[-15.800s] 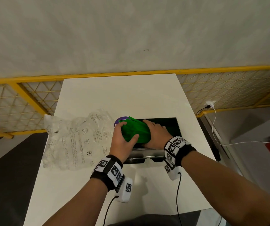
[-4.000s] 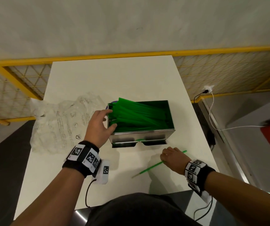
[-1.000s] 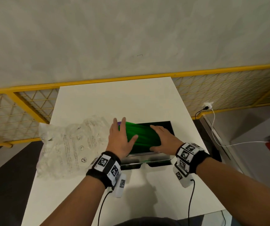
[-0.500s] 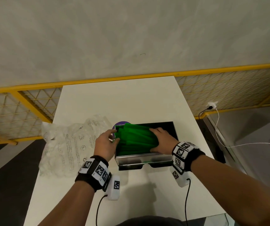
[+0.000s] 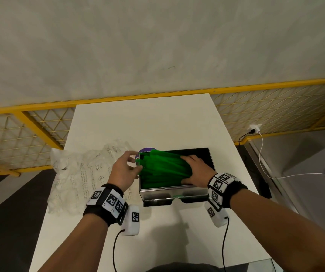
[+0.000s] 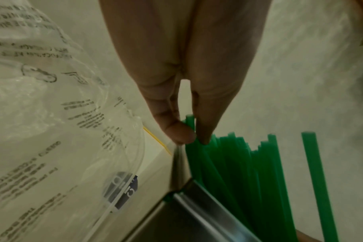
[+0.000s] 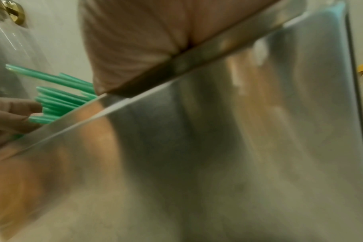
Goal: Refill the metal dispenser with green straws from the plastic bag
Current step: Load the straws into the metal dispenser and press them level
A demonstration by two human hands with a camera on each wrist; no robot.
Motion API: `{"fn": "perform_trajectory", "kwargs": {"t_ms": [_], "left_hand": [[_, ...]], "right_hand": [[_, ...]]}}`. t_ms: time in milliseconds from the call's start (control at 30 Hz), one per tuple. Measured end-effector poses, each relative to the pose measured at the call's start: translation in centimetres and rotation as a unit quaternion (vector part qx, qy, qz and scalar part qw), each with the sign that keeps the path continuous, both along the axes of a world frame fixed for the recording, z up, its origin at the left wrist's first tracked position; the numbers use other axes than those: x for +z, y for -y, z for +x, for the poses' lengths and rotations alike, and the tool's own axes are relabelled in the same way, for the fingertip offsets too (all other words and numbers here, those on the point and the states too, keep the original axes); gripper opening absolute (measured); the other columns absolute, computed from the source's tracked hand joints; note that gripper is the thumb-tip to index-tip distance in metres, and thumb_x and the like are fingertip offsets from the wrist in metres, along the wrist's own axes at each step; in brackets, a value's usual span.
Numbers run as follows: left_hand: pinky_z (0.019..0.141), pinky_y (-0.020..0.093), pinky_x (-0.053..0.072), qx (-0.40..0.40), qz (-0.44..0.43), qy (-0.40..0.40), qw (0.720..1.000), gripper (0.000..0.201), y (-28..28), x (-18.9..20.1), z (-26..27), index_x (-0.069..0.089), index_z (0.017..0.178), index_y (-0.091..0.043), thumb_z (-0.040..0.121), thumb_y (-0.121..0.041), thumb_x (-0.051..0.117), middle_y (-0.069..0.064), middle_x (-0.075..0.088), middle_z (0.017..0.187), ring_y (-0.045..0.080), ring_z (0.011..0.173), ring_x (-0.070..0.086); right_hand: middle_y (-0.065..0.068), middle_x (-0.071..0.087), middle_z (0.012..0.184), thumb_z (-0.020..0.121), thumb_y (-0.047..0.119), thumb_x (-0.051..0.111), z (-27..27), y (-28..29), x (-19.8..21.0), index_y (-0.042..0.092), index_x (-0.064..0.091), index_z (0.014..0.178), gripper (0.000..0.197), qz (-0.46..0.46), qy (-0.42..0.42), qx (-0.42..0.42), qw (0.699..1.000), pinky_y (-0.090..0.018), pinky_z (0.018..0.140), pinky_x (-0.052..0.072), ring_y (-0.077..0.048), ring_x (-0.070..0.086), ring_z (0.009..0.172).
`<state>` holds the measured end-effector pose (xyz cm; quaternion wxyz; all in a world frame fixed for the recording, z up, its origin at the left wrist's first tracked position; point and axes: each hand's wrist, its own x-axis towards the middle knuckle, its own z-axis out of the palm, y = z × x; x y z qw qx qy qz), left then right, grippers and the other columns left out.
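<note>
The metal dispenser stands open-topped on the white table, filled with a slanted heap of green straws. Several straw ends stick out past its left rim. My left hand is at that left end. In the left wrist view the thumb and a finger of that hand pinch the straw tips just above the dispenser's corner. My right hand lies palm down on the right part of the heap, fingers fairly straight. The right wrist view shows its palm over the steel wall.
The crumpled clear plastic bag lies left of the dispenser, touching my left wrist area. A purple round thing peeks out behind the dispenser's left corner. A yellow mesh railing runs behind the table. A white cable hangs at right.
One second ago both hands lay flat on the straws. My left hand has slid off to the straws' left ends and closed its thumb and finger on them. The right hand stays on the heap.
</note>
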<state>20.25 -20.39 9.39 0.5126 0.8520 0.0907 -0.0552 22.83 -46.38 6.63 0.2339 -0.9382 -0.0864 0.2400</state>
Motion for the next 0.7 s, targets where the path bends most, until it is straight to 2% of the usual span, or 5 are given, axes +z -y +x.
{"fn": "perform_trajectory", "kwargs": {"t_ms": [100, 267, 467, 600, 700], "left_hand": [[0.057, 0.016, 0.053, -0.047, 0.032, -0.018, 0.998, 0.047, 0.2, 0.1, 0.0, 0.056, 0.125, -0.025, 0.083, -0.005, 0.066, 0.004, 0.056, 0.104, 0.018, 0.066, 0.063], [0.048, 0.005, 0.043, -0.018, 0.056, -0.022, 0.998, 0.023, 0.3, 0.5, 0.2, 0.068, 0.102, -0.007, 0.079, -0.004, 0.072, 0.010, 0.064, 0.091, 0.009, 0.050, 0.060], [0.043, 0.005, 0.039, 0.008, 0.044, 0.011, 0.999, 0.012, -1.8, 3.8, 0.0, 0.070, 0.085, -0.014, 0.078, -0.006, 0.073, 0.002, 0.064, 0.065, -0.001, 0.044, 0.059], [0.045, 0.007, 0.041, -0.010, 0.067, 0.029, 0.997, 0.010, -4.2, 6.5, 0.0, 0.070, 0.082, -0.015, 0.077, -0.006, 0.073, 0.004, 0.066, 0.068, 0.002, 0.046, 0.061], [0.049, 0.014, 0.045, -0.066, 0.088, 0.005, 0.994, 0.013, -3.7, 5.7, 0.0, 0.060, 0.080, -0.017, 0.082, -0.006, 0.067, 0.005, 0.063, 0.086, 0.010, 0.050, 0.063]], "right_hand": [[-0.008, 0.029, 0.145, 0.071, 0.038, 0.079, -0.1, 0.0, -0.1, 0.024, 0.023, 0.147, 0.096, 0.000, 0.001, -0.001, 1.000, -0.044, 0.108, 0.035, -0.028, 0.031, 0.132], [-0.007, 0.031, 0.144, 0.071, 0.038, 0.079, -0.2, 0.0, 0.0, 0.024, 0.024, 0.147, 0.096, 0.003, 0.004, -0.006, 1.000, -0.044, 0.108, 0.036, -0.027, 0.033, 0.132], [-0.006, 0.031, 0.143, 0.071, 0.038, 0.079, -0.2, 0.1, 0.1, 0.025, 0.023, 0.148, 0.096, 0.016, 0.007, -0.019, 1.000, -0.041, 0.109, 0.035, -0.027, 0.032, 0.132], [-0.006, 0.030, 0.144, 0.071, 0.039, 0.079, -0.2, 0.0, 0.1, 0.025, 0.021, 0.148, 0.097, 0.011, 0.001, -0.016, 1.000, -0.041, 0.109, 0.035, -0.027, 0.031, 0.132], [-0.006, 0.030, 0.144, 0.072, 0.039, 0.078, -0.2, -0.2, 0.2, 0.025, 0.022, 0.148, 0.095, 0.005, -0.001, -0.016, 1.000, -0.041, 0.109, 0.035, -0.027, 0.032, 0.132]]}}
